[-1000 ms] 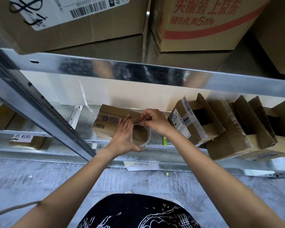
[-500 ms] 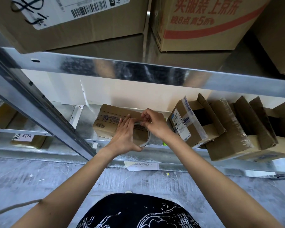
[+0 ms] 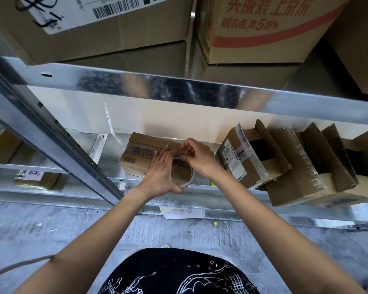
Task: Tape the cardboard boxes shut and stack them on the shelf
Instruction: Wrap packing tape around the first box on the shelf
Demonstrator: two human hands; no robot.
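A roll of clear tape (image 3: 188,181) hangs upright in front of a closed cardboard box (image 3: 140,153) on the low metal shelf (image 3: 106,166). My left hand (image 3: 160,172) holds the roll from the left, fingers along its face and thumb under its rim. My right hand (image 3: 197,159) pinches at the top edge of the roll with thumb and forefinger. Whether a tape end is lifted there I cannot tell. To the right lean an open box with a white label (image 3: 242,158) and further open boxes (image 3: 306,172), flaps up.
Large cardboard cartons (image 3: 263,30) fill the shelf above, behind a steel beam (image 3: 179,88). A slanted steel upright (image 3: 51,132) crosses at left. Small boxes (image 3: 38,179) sit at far left. Paper slips (image 3: 183,213) lie on the grey concrete floor under the shelf.
Almost nothing has moved. Both hands stay on the tape roll, and my right fingers have shifted slightly at its top edge.
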